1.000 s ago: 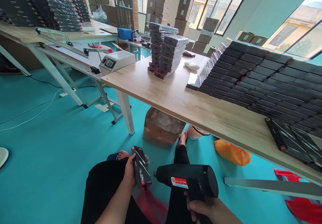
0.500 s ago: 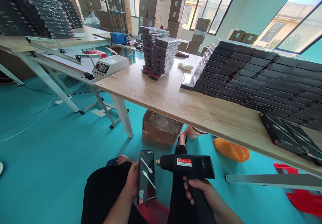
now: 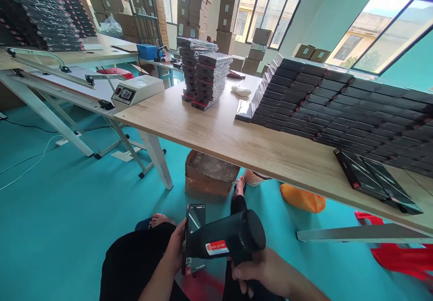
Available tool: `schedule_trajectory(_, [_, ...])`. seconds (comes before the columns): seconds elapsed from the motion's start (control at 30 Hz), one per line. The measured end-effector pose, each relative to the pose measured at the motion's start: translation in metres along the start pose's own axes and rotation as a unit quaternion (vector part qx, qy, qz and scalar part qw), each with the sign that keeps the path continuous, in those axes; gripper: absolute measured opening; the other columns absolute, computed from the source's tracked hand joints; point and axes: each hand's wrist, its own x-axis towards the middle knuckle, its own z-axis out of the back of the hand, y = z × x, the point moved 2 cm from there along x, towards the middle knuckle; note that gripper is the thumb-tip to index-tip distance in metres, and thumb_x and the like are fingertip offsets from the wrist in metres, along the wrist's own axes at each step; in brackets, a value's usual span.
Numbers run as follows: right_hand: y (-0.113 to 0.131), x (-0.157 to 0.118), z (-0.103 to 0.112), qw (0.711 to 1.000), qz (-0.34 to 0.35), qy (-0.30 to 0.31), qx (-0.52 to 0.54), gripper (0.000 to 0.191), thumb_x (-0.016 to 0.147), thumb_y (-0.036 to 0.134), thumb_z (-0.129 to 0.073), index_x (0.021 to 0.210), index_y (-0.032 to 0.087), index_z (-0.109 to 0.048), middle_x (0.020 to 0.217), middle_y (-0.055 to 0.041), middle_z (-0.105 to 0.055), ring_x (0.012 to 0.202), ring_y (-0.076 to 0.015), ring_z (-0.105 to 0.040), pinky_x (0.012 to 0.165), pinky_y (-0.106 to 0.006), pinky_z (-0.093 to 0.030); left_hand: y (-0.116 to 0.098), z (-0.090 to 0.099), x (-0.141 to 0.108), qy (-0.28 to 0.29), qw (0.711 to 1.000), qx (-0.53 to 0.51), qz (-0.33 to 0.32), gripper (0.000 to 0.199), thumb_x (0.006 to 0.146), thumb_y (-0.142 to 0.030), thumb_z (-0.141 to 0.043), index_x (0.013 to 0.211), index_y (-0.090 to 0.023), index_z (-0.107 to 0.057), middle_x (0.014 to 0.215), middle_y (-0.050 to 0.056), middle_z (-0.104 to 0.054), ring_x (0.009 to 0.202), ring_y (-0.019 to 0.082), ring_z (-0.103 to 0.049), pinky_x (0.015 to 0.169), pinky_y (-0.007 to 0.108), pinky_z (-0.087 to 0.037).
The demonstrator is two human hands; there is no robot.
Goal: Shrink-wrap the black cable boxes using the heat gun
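A long wooden table (image 3: 216, 129) runs from the left middle of the scene off to the near right, over a teal floor (image 3: 67, 193). On its right half lie overlapping rows of flat black boxes (image 3: 338, 107), with two more boxes (image 3: 372, 179) set apart at the near edge; farther left stand two wrapped stacks of boxes (image 3: 203, 78). At the table's left end sits a white control unit (image 3: 137, 91) joined to a long sealing machine (image 3: 57, 73) on white legs. Under the table are an open cardboard carton (image 3: 209, 175) and an orange bag (image 3: 297, 197). Tall cardboard stacks (image 3: 196, 3) and large windows (image 3: 270, 8) fill the far wall. Near the bottom, over the person's lap, the left hand (image 3: 176, 247) grips a slim black box (image 3: 193, 238) upright by its left edge, fingers wrapped behind it. The right hand (image 3: 260, 271) clenches the grip of a black heat gun (image 3: 226, 238), whose barrel crosses in front of the box's lower half, nozzle close against it.
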Motion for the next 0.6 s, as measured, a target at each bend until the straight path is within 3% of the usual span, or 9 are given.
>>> schedule_trajectory(0.1, [0.001,-0.002,0.002,0.997,0.019,-0.065,-0.032,0.022,0.071,0.031,-0.072,0.083,0.014,-0.07,0.058,0.0009,-0.062,0.053,-0.0131,-0.056,0.054,-0.026,-0.046,-0.007,0.001,-0.003,-0.003,0.999,-0.046,-0.026,0.025,0.087,-0.023,-0.068,0.109,-0.014,-0.073,0.081,0.008,-0.081,0.073,0.028,-0.078,0.071,0.037,-0.06])
schedule_trajectory(0.2, [-0.002,-0.002,0.012,0.983,0.006,-0.126,0.131,0.033,0.068,0.037,-0.076,0.092,0.013,-0.073,0.067,-0.001,-0.068,0.054,-0.0125,-0.058,0.051,-0.024,-0.046,-0.009,0.006,-0.003,0.0,0.997,-0.072,-0.035,0.03,0.086,-0.023,-0.068,0.114,-0.013,-0.072,0.082,0.009,-0.081,0.075,0.029,-0.078,0.075,0.04,-0.061])
schedule_trajectory(0.3, [-0.004,-0.002,0.023,0.948,-0.031,-0.133,0.288,0.043,0.058,0.035,-0.087,0.091,0.01,-0.075,0.071,-0.0019,-0.07,0.056,-0.0107,-0.059,0.048,-0.021,-0.045,-0.007,0.01,0.0,0.018,0.996,-0.064,-0.065,0.038,0.08,-0.021,-0.072,0.118,-0.015,-0.071,0.086,0.009,-0.081,0.076,0.03,-0.078,0.075,0.042,-0.062])
schedule_trajectory(0.37, [-0.004,-0.002,0.028,0.931,-0.04,-0.129,0.34,0.045,0.055,0.032,-0.091,0.091,0.009,-0.076,0.07,-0.0017,-0.07,0.055,-0.0096,-0.059,0.048,-0.019,-0.046,-0.004,0.012,0.004,0.034,0.996,-0.056,-0.055,0.041,0.077,-0.022,-0.075,0.117,-0.015,-0.071,0.087,0.01,-0.081,0.077,0.032,-0.078,0.074,0.043,-0.061])
schedule_trajectory(0.5, [-0.001,0.002,0.031,0.923,-0.032,-0.132,0.359,0.045,0.055,0.03,-0.092,0.091,0.008,-0.076,0.07,-0.0021,-0.07,0.055,-0.0095,-0.06,0.048,-0.018,-0.046,0.001,0.015,0.012,0.014,0.999,-0.029,-0.04,0.022,0.073,-0.022,-0.076,0.094,-0.015,-0.075,0.07,0.007,-0.078,0.07,0.031,-0.077,0.068,0.041,-0.06])
schedule_trajectory(0.6, [0.004,0.003,0.024,0.938,-0.018,-0.135,0.318,0.044,0.057,0.032,-0.088,0.092,0.009,-0.075,0.071,-0.0018,-0.07,0.056,-0.01,-0.06,0.049,-0.019,-0.046,0.002,0.013,0.01,-0.004,0.998,0.013,-0.055,0.007,0.073,-0.021,-0.076,0.073,-0.016,-0.071,0.056,0.004,-0.07,0.061,0.027,-0.074,0.06,0.034,-0.056])
